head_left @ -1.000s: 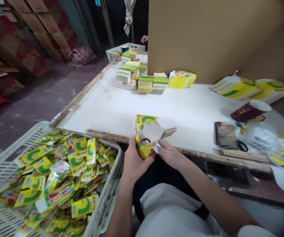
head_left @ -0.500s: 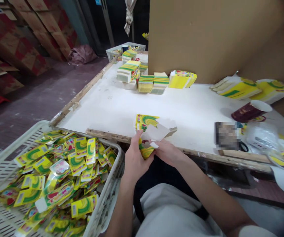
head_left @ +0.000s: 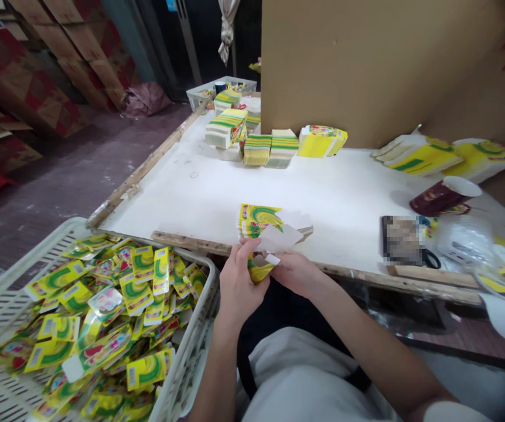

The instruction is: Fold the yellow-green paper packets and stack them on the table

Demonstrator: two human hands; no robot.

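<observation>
From my end, the left hand (head_left: 240,284) has its grip closed around a yellow carton (head_left: 260,272), held open just off the near edge of the surface (head_left: 177,202). The right hand (head_left: 299,274) is at the carton's right side, fingers mostly hidden, so can't tell if that grip's pinching. Big white basket (head_left: 194,325) of yellow packs (head_left: 147,367) sits near left.

White table (head_left: 160,202) — yellow cartons (head_left: 259,215) near front, carton stacks (head_left: 258,151) behind — maroon cup (head_left: 436,198) right.
</observation>
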